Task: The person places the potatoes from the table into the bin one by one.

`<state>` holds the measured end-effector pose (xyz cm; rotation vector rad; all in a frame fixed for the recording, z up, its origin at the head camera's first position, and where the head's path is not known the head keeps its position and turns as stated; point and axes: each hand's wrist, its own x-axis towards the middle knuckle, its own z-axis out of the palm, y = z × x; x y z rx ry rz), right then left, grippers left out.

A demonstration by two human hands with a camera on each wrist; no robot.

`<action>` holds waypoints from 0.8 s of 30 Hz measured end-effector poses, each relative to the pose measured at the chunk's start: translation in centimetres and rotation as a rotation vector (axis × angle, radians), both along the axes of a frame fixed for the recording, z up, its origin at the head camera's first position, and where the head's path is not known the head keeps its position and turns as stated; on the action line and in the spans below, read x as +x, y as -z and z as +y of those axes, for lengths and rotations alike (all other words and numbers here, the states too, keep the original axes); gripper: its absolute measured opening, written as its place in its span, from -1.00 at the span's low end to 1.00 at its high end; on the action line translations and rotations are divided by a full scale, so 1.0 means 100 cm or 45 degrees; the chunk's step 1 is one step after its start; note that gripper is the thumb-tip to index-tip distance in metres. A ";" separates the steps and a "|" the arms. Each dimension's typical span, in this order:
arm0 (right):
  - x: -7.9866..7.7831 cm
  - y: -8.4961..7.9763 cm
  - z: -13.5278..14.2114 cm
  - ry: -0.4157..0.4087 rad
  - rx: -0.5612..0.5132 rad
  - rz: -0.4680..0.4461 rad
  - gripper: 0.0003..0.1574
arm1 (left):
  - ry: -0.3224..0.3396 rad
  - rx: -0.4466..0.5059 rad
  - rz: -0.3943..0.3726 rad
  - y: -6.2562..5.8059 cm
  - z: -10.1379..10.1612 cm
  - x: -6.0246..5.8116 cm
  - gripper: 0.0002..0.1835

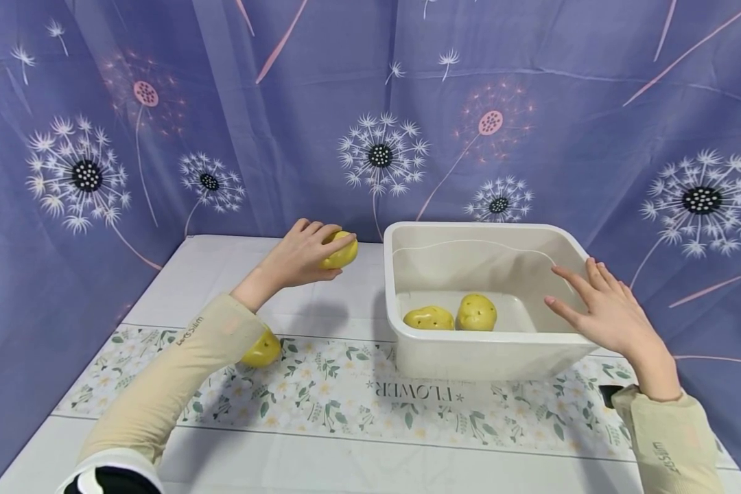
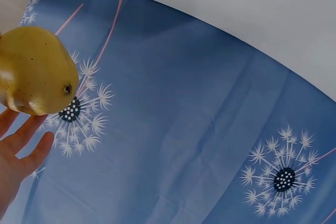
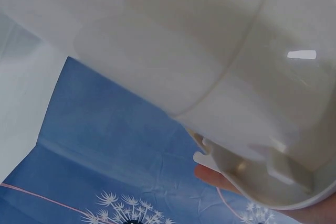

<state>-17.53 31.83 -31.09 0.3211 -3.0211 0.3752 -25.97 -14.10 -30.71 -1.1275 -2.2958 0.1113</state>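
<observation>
L hand (image 1: 299, 254) grips a yellow potato (image 1: 341, 250) above the white table (image 1: 346, 460), approx 10 o'clock from the bin (image 1: 494, 355). 2nd potato (image 1: 263, 348) on table, approx 7 o'clock from the held one, partly hidden by L sleeve (image 1: 179, 370). In bin: 3rd potato (image 1: 429, 317) just beside 4th potato (image 1: 477, 313), at the latter's 9 o'clock. R hand (image 1: 614, 315), fingers spread, on bin rim at 3 o'clock. Dandelion-print curtain (image 1: 296, 151) at 12.
</observation>
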 end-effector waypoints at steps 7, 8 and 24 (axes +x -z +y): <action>0.001 0.000 0.000 0.001 -0.003 -0.007 -0.20 | 0.006 -0.013 0.001 -0.005 0.006 0.002 -0.35; 0.001 -0.001 0.000 0.000 -0.003 -0.007 -0.20 | 0.007 -0.017 0.003 -0.005 0.007 0.002 -0.35; 0.000 0.000 0.000 0.001 0.009 0.005 -0.20 | 0.039 -0.020 0.046 -0.015 0.022 0.005 -0.36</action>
